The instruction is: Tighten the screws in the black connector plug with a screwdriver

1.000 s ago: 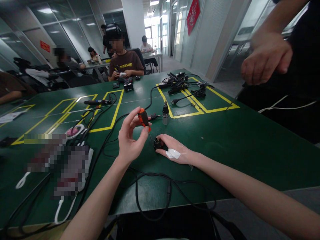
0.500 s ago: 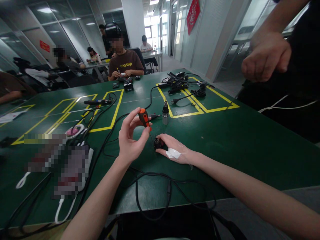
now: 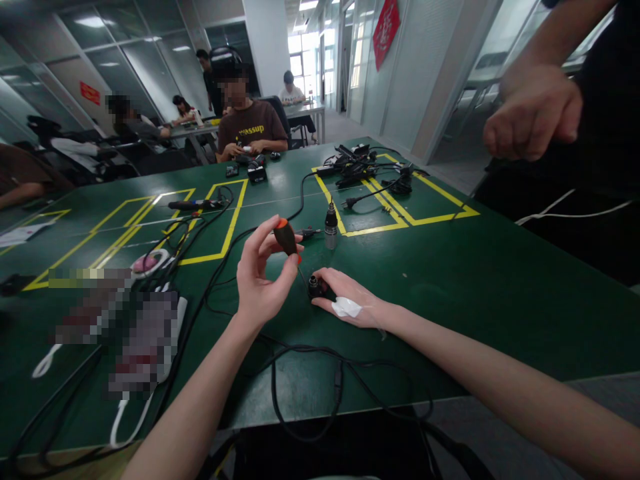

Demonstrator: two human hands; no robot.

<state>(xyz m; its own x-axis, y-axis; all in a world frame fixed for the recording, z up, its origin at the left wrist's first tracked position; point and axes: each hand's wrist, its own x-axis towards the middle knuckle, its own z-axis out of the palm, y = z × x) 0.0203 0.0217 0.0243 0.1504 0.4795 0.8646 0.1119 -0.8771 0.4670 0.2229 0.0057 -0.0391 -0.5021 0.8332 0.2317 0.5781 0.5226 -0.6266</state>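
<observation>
My left hand (image 3: pixel 265 273) is closed round the orange and black handle of a screwdriver (image 3: pixel 286 237). Its thin shaft slants down to the right, towards a small black part with a metal collar (image 3: pixel 314 287). My right hand (image 3: pixel 350 297), with a white patch taped near the wrist, grips that part and steadies it on the green table (image 3: pixel 450 300). Whether the screwdriver's tip sits in the part I cannot make out. Just beyond stands an upright black and clear bottle-like piece with a pointed tip (image 3: pixel 331 227). Behind my left fingers lies a dark slim tool (image 3: pixel 311 233).
Black cables (image 3: pixel 310 348) loop along the near edge. Two blurred phone-like devices (image 3: pixel 145 340) with white cords lie at left. A pile of black cables and plugs (image 3: pixel 353 165) rests at the back. A person (image 3: pixel 253 127) sits opposite; another person's fist (image 3: pixel 533 113) hangs at right.
The screwdriver handle has turned in my left fingers, showing more of its black side, and leans slightly further left. My right hand and the black part stay in place.
</observation>
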